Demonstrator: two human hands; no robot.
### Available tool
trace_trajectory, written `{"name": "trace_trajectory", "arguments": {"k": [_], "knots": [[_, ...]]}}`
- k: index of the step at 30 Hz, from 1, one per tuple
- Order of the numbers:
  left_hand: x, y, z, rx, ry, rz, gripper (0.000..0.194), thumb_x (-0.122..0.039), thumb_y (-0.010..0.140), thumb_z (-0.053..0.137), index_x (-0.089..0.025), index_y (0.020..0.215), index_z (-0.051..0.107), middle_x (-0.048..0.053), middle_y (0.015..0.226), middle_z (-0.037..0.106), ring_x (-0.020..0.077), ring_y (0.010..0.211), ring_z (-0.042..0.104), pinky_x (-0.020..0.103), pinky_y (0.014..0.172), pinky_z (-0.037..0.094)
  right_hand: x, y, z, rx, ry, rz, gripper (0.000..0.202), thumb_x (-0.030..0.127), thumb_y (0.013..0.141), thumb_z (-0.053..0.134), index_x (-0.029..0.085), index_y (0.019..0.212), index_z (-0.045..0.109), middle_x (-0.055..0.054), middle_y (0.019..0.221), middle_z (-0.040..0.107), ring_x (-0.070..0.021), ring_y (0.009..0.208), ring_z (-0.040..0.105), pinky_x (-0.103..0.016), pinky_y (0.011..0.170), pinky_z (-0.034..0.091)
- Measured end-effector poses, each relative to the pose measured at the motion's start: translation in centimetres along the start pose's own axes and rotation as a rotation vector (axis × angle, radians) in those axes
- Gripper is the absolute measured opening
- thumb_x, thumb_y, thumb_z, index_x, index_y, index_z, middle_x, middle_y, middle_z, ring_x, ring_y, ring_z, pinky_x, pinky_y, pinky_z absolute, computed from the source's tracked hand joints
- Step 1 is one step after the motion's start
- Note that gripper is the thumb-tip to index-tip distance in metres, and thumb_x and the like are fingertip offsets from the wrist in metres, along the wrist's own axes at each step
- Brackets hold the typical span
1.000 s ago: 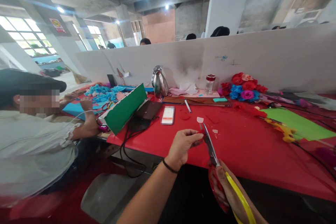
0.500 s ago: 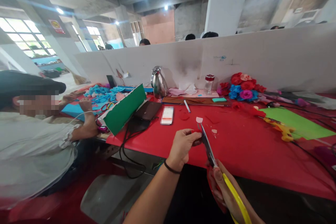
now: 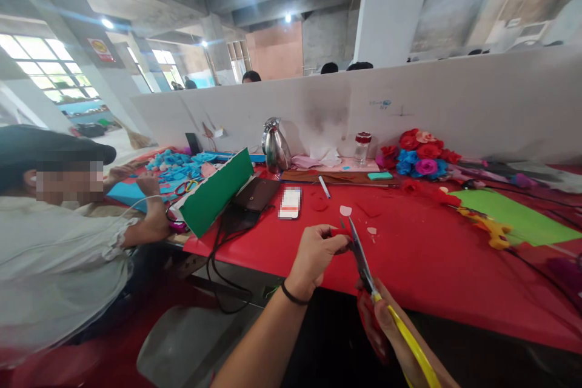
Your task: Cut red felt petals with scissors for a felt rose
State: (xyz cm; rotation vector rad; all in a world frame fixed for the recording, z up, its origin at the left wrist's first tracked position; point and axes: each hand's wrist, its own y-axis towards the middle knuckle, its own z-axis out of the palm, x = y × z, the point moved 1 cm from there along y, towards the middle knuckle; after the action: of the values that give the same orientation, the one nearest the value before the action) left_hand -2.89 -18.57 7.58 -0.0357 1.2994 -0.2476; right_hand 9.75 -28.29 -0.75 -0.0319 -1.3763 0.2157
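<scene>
My left hand (image 3: 313, 257) is closed, with thumb and fingers pinching a small piece of red paper (image 3: 339, 232) above the front part of the table. My right hand (image 3: 390, 322) grips a pair of scissors (image 3: 362, 259) by the handles, a yellow one showing along the palm. The blades point away from me and lie slightly apart at the tips, right against the red paper by my left fingertips. Something red shows under my right hand; I cannot tell whether it is paper or the other handle. Just past the tips lies a pale pink paper petal (image 3: 345, 210).
On the red table (image 3: 431, 267) lie a phone (image 3: 290, 203), a white pen (image 3: 324, 187) and paper scraps. A steel jug (image 3: 276, 145) and a glass jar (image 3: 362, 148) stand behind. Paper flowers (image 3: 425, 154) and a green sheet (image 3: 513, 212) are right; a green board (image 3: 218, 194) and a co-worker (image 3: 68, 254) left.
The scissor blades look wider apart at the tips, and my right hand has dropped slightly. My left hand keeps its pinch on the red paper, almost unmoved.
</scene>
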Motion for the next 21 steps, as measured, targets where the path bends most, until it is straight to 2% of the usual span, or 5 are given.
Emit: {"name": "trace_trajectory", "arguments": {"k": [6,13,17,21], "knots": [[-0.1,-0.1,-0.2,0.010,0.022,-0.004,0.004,-0.014,0.056,0.068,-0.012,0.056,0.065,0.000,0.053,0.060,0.0094,0.056,0.056,0.023,0.061,0.044,0.3,-0.2,0.4,-0.034,-0.084,-0.025,0.058,0.075,0.079,0.043,0.020,0.101,0.044,0.010,0.051,0.035,-0.0054,0.037,0.025,-0.018,0.033,0.023],[0.2,-0.1,0.1,0.027,-0.058,-0.022,0.016,-0.021,0.053,0.076,-0.012,0.058,0.064,0.001,0.057,0.061,0.0104,0.058,0.058,0.025,0.065,0.047,0.9,-0.2,1.1,-0.084,-0.035,-0.044,0.061,0.077,0.077,0.044,0.022,0.103,0.041,0.013,0.046,0.034,-0.0044,0.032,0.021,-0.017,0.030,0.022],[0.5,-0.4,0.6,0.018,-0.158,-0.028,0.022,-0.026,0.052,0.079,-0.012,0.060,0.064,0.001,0.062,0.063,0.0105,0.061,0.059,0.026,0.070,0.048,0.3,0.0,1.7,-0.066,0.031,-0.027,0.062,0.080,0.075,0.040,0.023,0.101,0.039,0.013,0.045,0.036,-0.0042,0.030,0.023,-0.016,0.029,0.026],[0.8,-0.6,0.9,-0.007,-0.246,-0.017,0.026,-0.027,0.049,0.081,-0.012,0.059,0.062,0.000,0.061,0.062,0.0100,0.061,0.059,0.026,0.069,0.049,-0.5,0.1,1.9,-0.026,0.043,-0.048,0.055,0.078,0.080,0.034,0.023,0.088,0.038,0.012,0.043,0.037,-0.0048,0.029,0.029,-0.016,0.029,0.027]]}}
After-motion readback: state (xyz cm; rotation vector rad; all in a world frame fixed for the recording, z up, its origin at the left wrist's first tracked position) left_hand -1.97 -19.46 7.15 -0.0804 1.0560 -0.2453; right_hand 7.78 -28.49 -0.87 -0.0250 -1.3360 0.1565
